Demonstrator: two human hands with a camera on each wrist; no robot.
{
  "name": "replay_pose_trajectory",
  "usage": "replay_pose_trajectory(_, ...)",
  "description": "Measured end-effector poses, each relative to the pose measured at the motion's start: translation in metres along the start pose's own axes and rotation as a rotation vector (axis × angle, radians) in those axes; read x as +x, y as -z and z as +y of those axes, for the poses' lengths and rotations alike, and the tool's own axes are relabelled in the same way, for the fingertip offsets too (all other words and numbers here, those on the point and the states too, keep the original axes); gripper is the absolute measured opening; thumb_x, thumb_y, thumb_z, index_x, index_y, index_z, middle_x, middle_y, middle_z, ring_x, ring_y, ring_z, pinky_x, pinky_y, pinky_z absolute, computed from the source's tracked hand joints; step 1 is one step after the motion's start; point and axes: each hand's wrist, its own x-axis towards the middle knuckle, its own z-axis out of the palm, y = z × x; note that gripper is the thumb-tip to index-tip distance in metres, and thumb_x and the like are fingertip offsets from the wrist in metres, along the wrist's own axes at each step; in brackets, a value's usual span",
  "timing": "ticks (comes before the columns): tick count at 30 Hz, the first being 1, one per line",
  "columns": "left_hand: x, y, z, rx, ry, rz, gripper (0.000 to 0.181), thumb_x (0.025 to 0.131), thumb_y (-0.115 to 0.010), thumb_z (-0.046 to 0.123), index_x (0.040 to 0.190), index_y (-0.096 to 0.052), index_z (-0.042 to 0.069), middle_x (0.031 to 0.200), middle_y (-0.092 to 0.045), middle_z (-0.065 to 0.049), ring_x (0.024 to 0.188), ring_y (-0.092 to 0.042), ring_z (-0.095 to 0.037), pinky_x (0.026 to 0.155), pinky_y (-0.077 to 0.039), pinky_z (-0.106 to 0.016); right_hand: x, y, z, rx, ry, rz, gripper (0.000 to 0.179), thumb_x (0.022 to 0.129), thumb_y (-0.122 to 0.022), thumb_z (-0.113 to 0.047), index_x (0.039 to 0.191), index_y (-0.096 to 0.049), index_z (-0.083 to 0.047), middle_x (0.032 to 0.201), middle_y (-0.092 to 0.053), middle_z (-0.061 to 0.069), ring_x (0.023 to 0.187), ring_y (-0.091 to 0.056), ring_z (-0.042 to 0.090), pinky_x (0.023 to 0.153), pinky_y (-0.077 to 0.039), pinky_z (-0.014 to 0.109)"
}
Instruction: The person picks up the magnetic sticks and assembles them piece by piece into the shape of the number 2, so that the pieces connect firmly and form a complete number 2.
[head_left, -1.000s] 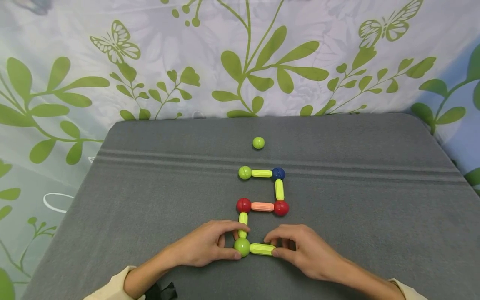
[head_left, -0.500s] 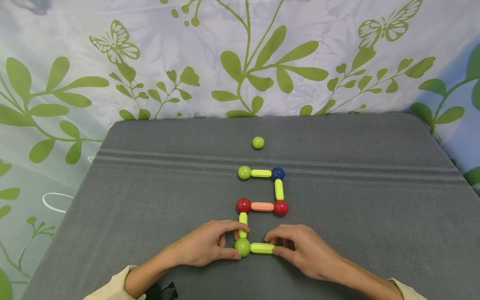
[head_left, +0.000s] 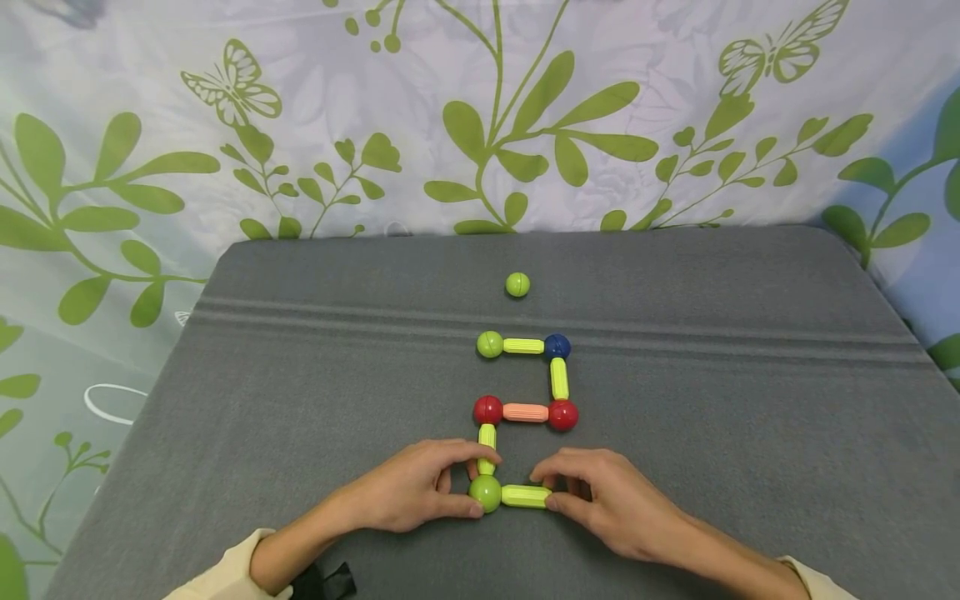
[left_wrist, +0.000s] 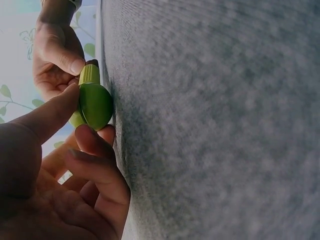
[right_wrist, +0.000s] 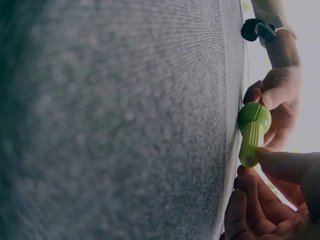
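A chain of toy balls and ribbed rods lies on the grey table. My left hand (head_left: 408,490) pinches the large green ball (head_left: 485,493) at its near end, its index finger over the upright yellow-green rod (head_left: 487,442). From that ball a second yellow-green rod (head_left: 525,497) runs right, touching it; my right hand (head_left: 618,504) pinches its free end. In the right wrist view, the thumb presses the side of this rod (right_wrist: 252,145). Farther along come a red ball (head_left: 487,410), an orange rod (head_left: 525,412) and another red ball (head_left: 563,415).
Beyond them, a yellow-green rod (head_left: 559,379) leads to a blue ball (head_left: 557,347), then another rod (head_left: 523,346) and a green ball (head_left: 490,344). One loose green ball (head_left: 517,284) sits near the far edge. A leaf-patterned cloth (head_left: 337,108) hangs behind the table (head_left: 712,333).
Both hands keep the same hold. The lower yellow-green rod has tilted very slightly, its right end a little farther from me; the other pieces look still.
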Motion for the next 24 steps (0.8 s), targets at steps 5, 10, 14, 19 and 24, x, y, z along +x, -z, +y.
replay_pose_trajectory(5,0.0005,0.0001,0.0003,0.005,0.005,0.003,0.046,0.087,-0.078,0.019,0.130,-0.061,0.018,0.098,-0.059,0.010,0.055,-0.048,-0.001,0.052,-0.041,-0.019,0.0002,0.0011,-0.0001,0.005,-0.012,-0.006,0.022,0.091,-0.072,-0.013,0.108,-0.071,-0.026,0.088,-0.061,-0.016,0.069,-0.054,0.004,0.059,-0.047,0.025)
replay_pose_trajectory(10,-0.0003,-0.0005,0.0001,0.005,0.014,0.002,0.046,0.087,-0.078,0.019,0.130,-0.061,0.018,0.098,-0.059,0.010,0.056,-0.049,-0.001,0.052,-0.041,-0.019,0.0002,0.0003,0.0003,0.012,-0.012,-0.009,0.022,0.091,-0.072,-0.014,0.108,-0.071,-0.026,0.087,-0.061,-0.016,0.069,-0.054,0.004,0.058,-0.047,0.025)
replay_pose_trajectory(14,-0.0009,-0.0007,-0.0006,0.007,0.009,0.005,0.046,0.087,-0.078,0.019,0.130,-0.061,0.019,0.098,-0.059,0.010,0.056,-0.049,-0.001,0.052,-0.042,-0.019,0.0006,-0.0007,0.0005,0.008,-0.001,-0.002,0.021,0.091,-0.072,-0.013,0.108,-0.072,-0.025,0.087,-0.061,-0.016,0.069,-0.054,0.003,0.058,-0.047,0.024)
replay_pose_trajectory(19,-0.0008,-0.0006,-0.0011,0.013,0.002,0.009,0.046,0.087,-0.078,0.019,0.130,-0.061,0.019,0.098,-0.059,0.010,0.056,-0.049,-0.001,0.053,-0.042,-0.020,0.0012,-0.0004,0.0007,0.011,0.005,-0.002,0.020,0.091,-0.072,-0.014,0.108,-0.071,-0.025,0.089,-0.061,-0.015,0.069,-0.054,0.003,0.058,-0.047,0.024)
replay_pose_trajectory(24,-0.0005,-0.0014,-0.0004,0.014,0.006,0.011,0.046,0.087,-0.078,0.019,0.130,-0.061,0.019,0.099,-0.059,0.011,0.056,-0.050,-0.001,0.053,-0.043,-0.020,0.0034,0.0046,0.0023,-0.002,0.045,0.045,0.016,0.093,-0.071,-0.017,0.108,-0.071,-0.020,0.093,-0.064,-0.010,0.069,-0.054,0.003,0.059,-0.047,0.025)
